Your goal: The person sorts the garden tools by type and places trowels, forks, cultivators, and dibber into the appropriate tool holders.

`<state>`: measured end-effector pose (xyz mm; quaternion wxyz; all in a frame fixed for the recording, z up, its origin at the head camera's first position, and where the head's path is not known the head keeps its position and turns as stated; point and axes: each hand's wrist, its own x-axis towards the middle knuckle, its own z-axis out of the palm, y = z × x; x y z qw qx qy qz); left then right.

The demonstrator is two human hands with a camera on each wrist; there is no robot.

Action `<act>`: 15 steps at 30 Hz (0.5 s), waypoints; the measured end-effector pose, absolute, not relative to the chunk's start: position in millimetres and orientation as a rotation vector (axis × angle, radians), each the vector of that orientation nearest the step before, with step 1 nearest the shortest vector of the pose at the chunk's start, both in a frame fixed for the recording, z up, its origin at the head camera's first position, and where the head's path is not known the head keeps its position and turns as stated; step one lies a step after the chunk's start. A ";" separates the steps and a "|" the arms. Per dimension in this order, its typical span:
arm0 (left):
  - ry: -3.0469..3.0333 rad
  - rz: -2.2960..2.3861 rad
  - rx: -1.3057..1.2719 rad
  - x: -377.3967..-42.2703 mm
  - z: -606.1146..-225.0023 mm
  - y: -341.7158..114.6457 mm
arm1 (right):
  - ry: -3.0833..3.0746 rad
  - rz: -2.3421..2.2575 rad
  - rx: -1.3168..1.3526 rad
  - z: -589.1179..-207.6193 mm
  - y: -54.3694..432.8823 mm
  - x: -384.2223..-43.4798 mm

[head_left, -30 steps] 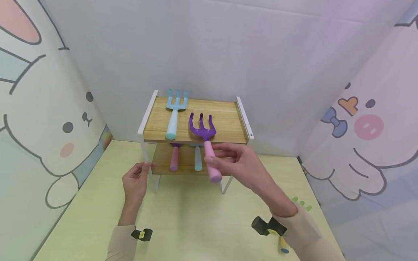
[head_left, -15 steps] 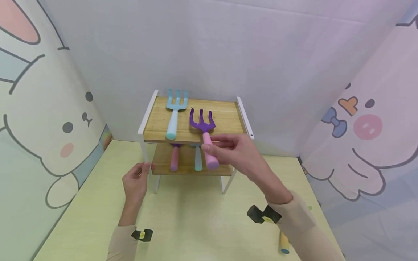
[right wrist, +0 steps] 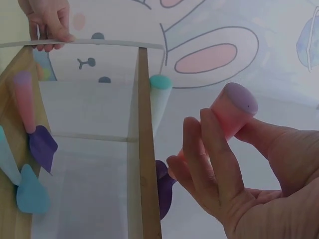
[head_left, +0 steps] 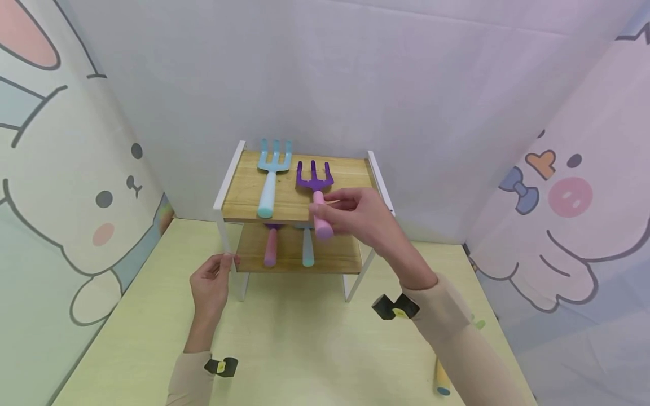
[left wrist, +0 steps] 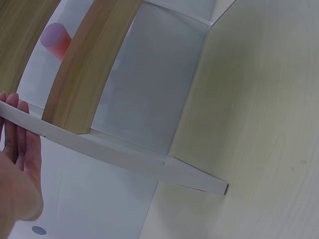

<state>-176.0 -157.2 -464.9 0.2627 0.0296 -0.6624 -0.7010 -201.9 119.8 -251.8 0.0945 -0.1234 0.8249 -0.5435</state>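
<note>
My right hand (head_left: 361, 219) pinches the pink handle of a purple three-pronged hand fork (head_left: 315, 184). Its prongs point away from me, over the top board (head_left: 241, 197) of a small two-tier rack, and the handle end sticks out past the front edge. To its left on that board lies a light blue hand fork (head_left: 268, 192). My left hand (head_left: 210, 287) grips the white left post (left wrist: 104, 149) of the rack, fingers curled behind it. On the lower board lie a purple trowel with a pink handle (right wrist: 24, 102) and a blue trowel (right wrist: 32, 191).
A yellow-handled tool (head_left: 442, 379) with green prongs (head_left: 478, 322) lies on the table at right, partly hidden by my right sleeve. White side rails (head_left: 380, 183) edge the top board. Cartoon-printed cloth walls (head_left: 325, 84) stand behind the rack and at both sides.
My right hand has carried the purple fork forward, farther over the top board and slightly left. My left hand has stayed on the post.
</note>
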 end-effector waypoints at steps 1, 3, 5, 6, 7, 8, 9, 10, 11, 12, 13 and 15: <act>-1.791 -1.896 0.079 -176.0 -464.9 -157.0 | 2.445 -1.619 -0.370 -251.6 119.1 -203.7; -1.789 -1.896 0.076 -176.2 -464.9 -156.6 | 2.447 -1.627 -0.378 -250.9 117.5 -207.2; -1.789 -1.893 0.070 -176.2 -464.8 -156.4 | 2.458 -1.624 -0.384 -250.9 116.2 -211.2; -1.786 -1.891 0.066 -176.3 -464.6 -156.4 | 2.465 -1.619 -0.379 -251.0 115.4 -212.8; -1.785 -1.890 0.063 -176.4 -464.6 -156.4 | 2.465 -1.621 -0.373 -251.2 114.4 -214.7; -1.783 -1.888 0.058 -176.6 -464.7 -156.6 | 2.466 -1.621 -0.368 -251.5 113.4 -216.7; -1.782 -1.883 0.053 -176.9 -464.9 -156.9 | 2.470 -1.619 -0.363 -252.0 112.5 -218.8; -1.782 -1.881 0.049 -177.0 -465.5 -157.2 | 2.479 -1.608 -0.352 -252.4 111.6 -220.6; -1.777 -1.882 0.041 -177.5 -466.3 -157.7 | 2.498 -1.594 -0.342 -252.8 110.5 -222.2; -1.777 -1.881 0.041 -178.8 -468.7 -158.5 | 2.519 -1.577 -0.332 -253.2 109.4 -224.1; -1.776 -1.883 0.040 -180.5 -472.0 -159.6 | 2.545 -1.554 -0.326 -253.8 108.3 -226.1; -1.764 -1.888 0.028 -184.2 -479.6 -162.1 | 2.617 -1.495 -0.323 -255.0 106.3 -229.8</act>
